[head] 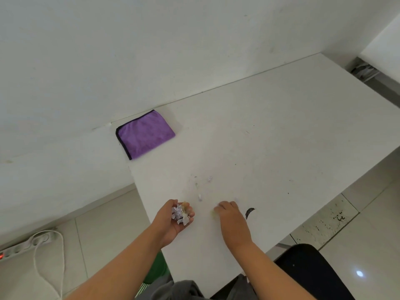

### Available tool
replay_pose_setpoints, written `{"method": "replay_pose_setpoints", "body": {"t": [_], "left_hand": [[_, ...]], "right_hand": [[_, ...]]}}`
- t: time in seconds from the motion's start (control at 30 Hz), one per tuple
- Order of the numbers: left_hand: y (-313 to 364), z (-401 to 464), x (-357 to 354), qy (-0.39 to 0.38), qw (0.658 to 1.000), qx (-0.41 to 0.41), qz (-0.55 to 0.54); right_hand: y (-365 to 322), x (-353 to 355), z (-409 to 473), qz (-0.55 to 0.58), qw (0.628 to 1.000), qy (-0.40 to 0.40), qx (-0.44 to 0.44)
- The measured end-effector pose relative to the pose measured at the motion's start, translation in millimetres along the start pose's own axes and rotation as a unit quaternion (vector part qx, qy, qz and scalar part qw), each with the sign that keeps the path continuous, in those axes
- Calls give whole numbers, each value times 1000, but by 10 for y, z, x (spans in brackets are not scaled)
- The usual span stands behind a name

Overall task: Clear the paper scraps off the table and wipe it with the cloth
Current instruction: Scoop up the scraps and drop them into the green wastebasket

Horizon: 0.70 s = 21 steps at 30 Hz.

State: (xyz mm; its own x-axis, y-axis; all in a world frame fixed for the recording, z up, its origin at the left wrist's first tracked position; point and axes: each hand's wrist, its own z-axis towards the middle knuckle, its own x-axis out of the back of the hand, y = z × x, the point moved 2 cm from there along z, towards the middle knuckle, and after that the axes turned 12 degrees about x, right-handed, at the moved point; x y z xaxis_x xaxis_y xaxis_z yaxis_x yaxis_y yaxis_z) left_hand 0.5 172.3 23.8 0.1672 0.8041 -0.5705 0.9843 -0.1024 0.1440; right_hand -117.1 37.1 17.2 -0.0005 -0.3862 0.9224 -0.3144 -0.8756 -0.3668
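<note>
white power strip w/ cord on floor, green bin under table, black chair

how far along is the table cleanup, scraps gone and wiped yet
Partly done. The left hand grips a bunch of collected paper scraps. The right hand is at a yellowish scrap on the table; small white bits remain. The purple cloth lies folded, untouched, so wiping is still ahead.

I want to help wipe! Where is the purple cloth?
The purple cloth lies folded at the table's far left corner, next to the wall, well beyond both hands and the scraps.
</note>
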Motion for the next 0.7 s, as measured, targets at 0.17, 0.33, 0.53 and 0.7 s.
{"method": "replay_pose_setpoints", "body": {"t": [0.17, 0.33, 0.53, 0.7], "left_hand": [[-99, -22, -94, -16, 999, 14, 40], [-137, -37, -177, -8, 996, 14, 84], [-164, -57, -199, 19, 994, -2, 109], [-139, -109, -167, 6, 994, 2, 107]], "right_hand": [[9, 196, -57, 279, 935, 123, -179], [-158, 400, -73, 453, 856, 144, -205], [-502, 475, -85, 444, 884, 91, -115], [-590, 442, -41, 424, 899, 70, -87]]}}
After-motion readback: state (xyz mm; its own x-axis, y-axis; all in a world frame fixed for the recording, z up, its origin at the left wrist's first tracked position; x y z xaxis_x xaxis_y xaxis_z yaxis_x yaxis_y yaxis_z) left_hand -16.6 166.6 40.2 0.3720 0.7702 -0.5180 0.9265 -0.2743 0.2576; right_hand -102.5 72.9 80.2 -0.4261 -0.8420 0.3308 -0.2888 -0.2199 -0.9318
